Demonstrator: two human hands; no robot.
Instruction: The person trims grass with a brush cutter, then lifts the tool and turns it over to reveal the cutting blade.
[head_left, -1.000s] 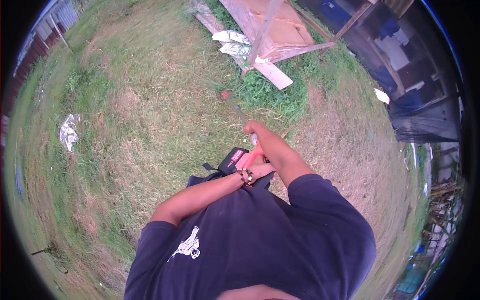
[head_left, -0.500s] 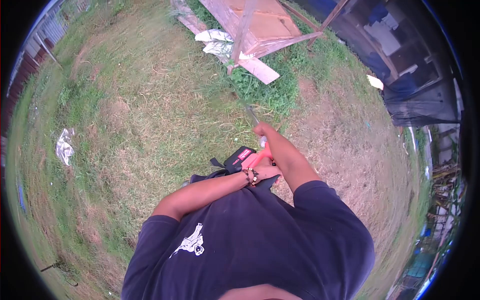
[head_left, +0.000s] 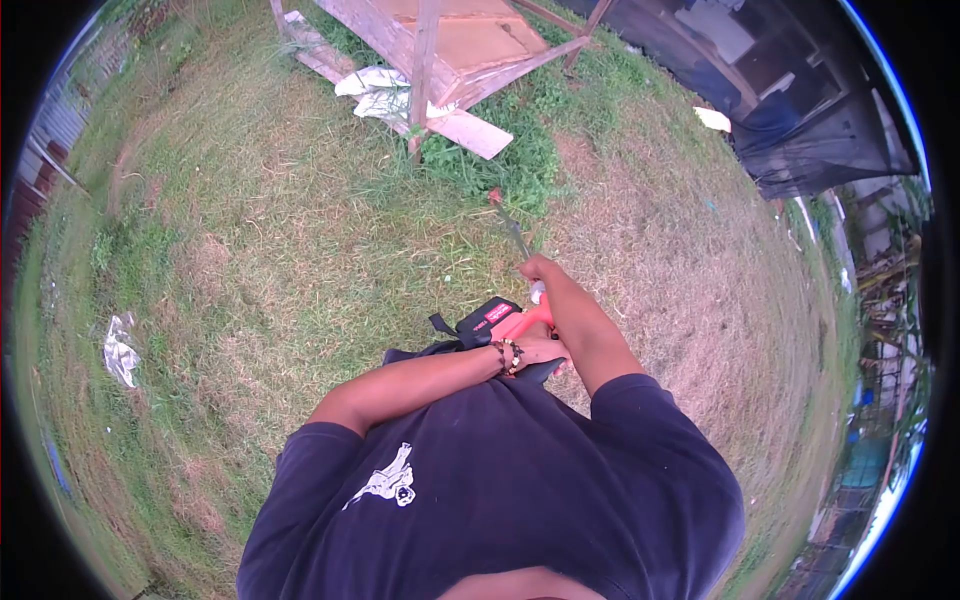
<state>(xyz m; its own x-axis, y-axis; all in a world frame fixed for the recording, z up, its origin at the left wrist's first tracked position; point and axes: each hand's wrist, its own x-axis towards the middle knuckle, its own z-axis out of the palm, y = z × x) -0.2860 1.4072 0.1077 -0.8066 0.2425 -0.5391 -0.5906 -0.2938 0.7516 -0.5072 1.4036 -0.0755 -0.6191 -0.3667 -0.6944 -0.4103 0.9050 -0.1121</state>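
Note:
A red and black battery grass trimmer [head_left: 516,323] lies across the front of my dark shirt. My left hand [head_left: 542,350], with a beaded bracelet at the wrist, is closed around its rear handle; some fingers are hidden. Farther forward, my right hand [head_left: 538,268] wraps the trimmer's shaft [head_left: 515,233]. The shaft runs ahead to a small orange-red head [head_left: 494,196], low at the edge of a green weed patch [head_left: 530,165].
Ahead stands a weathered wooden frame [head_left: 424,70] with a loose plank [head_left: 470,133] and white sacks [head_left: 372,82] at its foot. Dark netting [head_left: 830,150] hangs at right. Crumpled white plastic [head_left: 121,350] lies on the grass at left.
The view has turned right, so the wooden frame sits farther left and higher. The trimmer's head, blurred before, now shows at the weeds' edge, right of the plank. Both hands keep their holds.

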